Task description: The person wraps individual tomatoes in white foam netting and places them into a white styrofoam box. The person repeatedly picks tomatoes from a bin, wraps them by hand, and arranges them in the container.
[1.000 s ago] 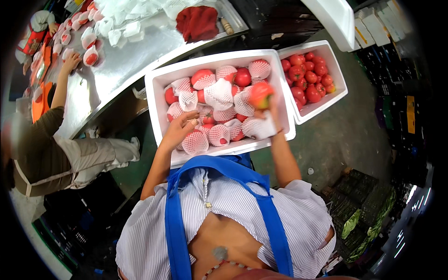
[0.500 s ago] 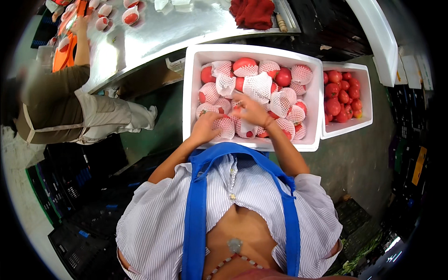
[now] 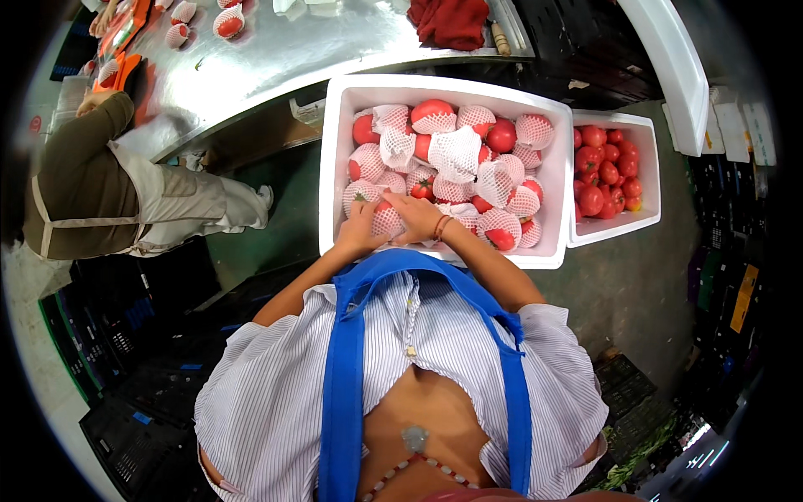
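Note:
In front of me a white foam box [image 3: 562, 192] holds several red tomatoes, most in white foam nets. At its near left part my left hand [image 3: 360, 233] and my right hand [image 3: 414, 218] close in from both sides on a netted tomato [image 3: 386, 221]. Fingers of both hands rest against its net; some fingertips are hidden. A bare-topped tomato [image 3: 421, 186] shows its green stem end just beyond the right hand. White loose-looking nets [image 3: 456, 155] lie over the tomatoes in the middle.
Right of the box stands a smaller foam box [image 3: 615, 233] of unwrapped tomatoes. Beyond lies a steel table [image 3: 284, 63] with a dark red cloth [image 3: 447, 23] and a few netted tomatoes [image 3: 228, 23]. A co-worker [image 3: 92, 180] stands at left. Dark crates [image 3: 138, 393] flank me.
My right hand has come left and nearer, from the box's middle to the netted tomato by my left hand. The co-worker's arm has shifted left.

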The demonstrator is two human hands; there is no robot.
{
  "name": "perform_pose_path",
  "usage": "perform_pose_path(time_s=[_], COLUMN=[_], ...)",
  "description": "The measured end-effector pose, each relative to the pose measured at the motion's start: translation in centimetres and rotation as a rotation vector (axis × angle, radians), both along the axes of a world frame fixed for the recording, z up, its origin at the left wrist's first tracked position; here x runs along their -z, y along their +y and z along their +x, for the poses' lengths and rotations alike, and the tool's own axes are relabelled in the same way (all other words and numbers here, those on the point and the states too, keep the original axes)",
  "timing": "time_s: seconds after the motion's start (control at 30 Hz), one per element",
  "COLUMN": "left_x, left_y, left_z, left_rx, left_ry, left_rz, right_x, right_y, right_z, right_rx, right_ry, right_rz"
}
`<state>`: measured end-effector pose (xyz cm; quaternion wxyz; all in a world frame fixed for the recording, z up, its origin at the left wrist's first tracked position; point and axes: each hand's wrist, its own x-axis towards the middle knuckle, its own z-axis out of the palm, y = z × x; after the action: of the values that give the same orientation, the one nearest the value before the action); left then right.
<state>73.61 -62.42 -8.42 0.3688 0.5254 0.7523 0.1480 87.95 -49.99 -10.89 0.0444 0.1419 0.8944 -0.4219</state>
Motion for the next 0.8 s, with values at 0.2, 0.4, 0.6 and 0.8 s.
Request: perform_pose_path(time_s=[0.2,0.4,0.6,0.8], left_x=[0.9,-5.1,-4.9,-3.4], left_y=[0.8,6.4,7.5,6.5], left_z=[-1.1,-2.9,-0.5,0.5], left_rx=[-0.159,-0.490,-0.687,-0.867], left_ry=[-0.223,-0.867,-1.660,-1.820], left_rz=[0.184,0.088,-0.054,-0.060], right_x=[-0.6,-4.7,-4.9,-8.2], right_y=[1.1,4.2,4.4,2.8], right_z=[0.4,0.8,0.3,-0.3], right_rx=[0.182,0.505,0.597,0.673], right_ry=[0.181,0.369,0.438,0.656], right_rz=[-0.416,-1.347,-0.638,-0.369])
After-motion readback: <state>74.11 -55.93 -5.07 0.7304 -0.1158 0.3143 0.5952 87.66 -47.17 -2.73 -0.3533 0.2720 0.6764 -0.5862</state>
